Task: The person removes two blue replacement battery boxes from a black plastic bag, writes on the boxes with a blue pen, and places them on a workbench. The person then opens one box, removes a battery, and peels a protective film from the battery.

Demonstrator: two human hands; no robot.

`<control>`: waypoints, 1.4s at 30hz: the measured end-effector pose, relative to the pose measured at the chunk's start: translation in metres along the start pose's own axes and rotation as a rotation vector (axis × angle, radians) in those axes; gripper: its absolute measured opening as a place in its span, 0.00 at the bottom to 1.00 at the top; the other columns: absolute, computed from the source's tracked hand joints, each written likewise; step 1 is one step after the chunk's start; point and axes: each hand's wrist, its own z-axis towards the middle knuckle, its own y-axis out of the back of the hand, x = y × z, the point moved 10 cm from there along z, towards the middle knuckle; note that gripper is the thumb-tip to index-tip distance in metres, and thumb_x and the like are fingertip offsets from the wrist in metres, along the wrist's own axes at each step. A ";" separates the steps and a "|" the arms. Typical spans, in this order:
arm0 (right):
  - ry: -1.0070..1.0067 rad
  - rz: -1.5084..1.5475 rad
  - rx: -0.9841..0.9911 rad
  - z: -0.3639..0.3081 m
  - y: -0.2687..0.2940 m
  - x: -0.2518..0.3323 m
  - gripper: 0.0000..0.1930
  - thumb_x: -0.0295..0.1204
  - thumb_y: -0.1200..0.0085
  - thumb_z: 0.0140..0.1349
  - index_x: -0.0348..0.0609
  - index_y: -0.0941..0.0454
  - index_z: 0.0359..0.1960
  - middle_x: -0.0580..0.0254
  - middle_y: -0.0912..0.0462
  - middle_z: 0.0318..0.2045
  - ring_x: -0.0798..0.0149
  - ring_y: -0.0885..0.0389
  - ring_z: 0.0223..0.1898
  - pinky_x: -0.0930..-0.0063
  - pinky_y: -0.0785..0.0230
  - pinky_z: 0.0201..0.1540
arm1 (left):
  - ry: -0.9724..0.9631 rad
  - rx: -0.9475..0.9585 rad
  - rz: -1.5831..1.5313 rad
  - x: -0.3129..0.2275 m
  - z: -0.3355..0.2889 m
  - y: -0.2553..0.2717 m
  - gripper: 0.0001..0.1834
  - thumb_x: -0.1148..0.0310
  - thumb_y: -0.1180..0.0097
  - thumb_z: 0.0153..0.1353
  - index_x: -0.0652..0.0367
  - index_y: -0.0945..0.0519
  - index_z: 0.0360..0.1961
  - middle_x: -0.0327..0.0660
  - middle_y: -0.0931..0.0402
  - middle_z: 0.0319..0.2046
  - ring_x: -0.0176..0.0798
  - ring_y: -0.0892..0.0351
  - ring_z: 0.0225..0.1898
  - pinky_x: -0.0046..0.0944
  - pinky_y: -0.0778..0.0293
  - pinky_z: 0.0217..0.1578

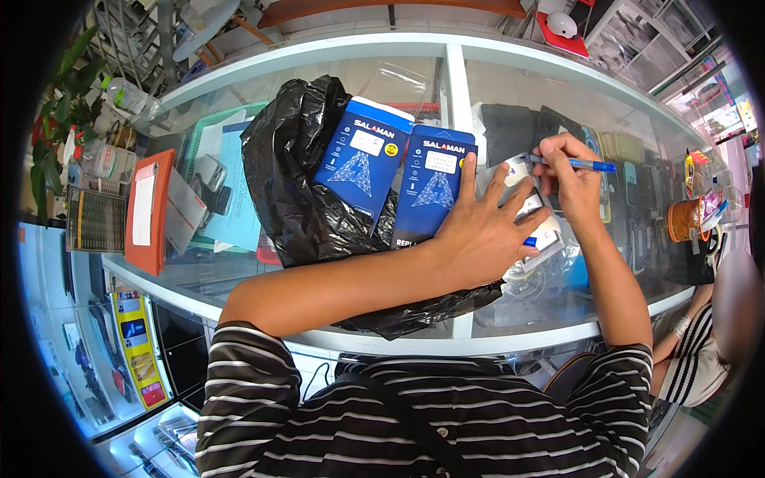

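My right hand [570, 171] pinches a blue pen [594, 165], its tip at the upper part of a strip of white labels [547, 237]. My left hand [482, 219] lies with fingers spread over that strip and the edge of a blue box [430, 191], covering part of both. A small blue piece [530, 241] shows between its outer fingers; how it is held is unclear. A second blue box [358, 171] leans beside the first, with a white sticker on each. Under the boxes spreads a crumpled black plastic bag [291, 175], reaching below my left forearm.
The glass counter [454, 80] has a white frame, with phone-like items [633, 183] at its right part. At left stand an orange-red board [149, 211] and a plant [60, 119]. An orange basket [685, 219] is at right, near another person [697, 350].
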 end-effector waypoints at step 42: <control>0.068 -0.005 0.074 -0.003 -0.003 -0.002 0.07 0.25 0.39 0.63 0.43 0.25 0.30 0.74 0.25 0.19 0.84 0.33 0.18 0.84 0.43 0.21 | -0.011 0.037 0.030 0.000 -0.003 -0.006 0.31 0.44 0.50 0.69 0.41 0.28 0.70 0.55 0.39 0.71 0.75 0.44 0.70 0.87 0.56 0.60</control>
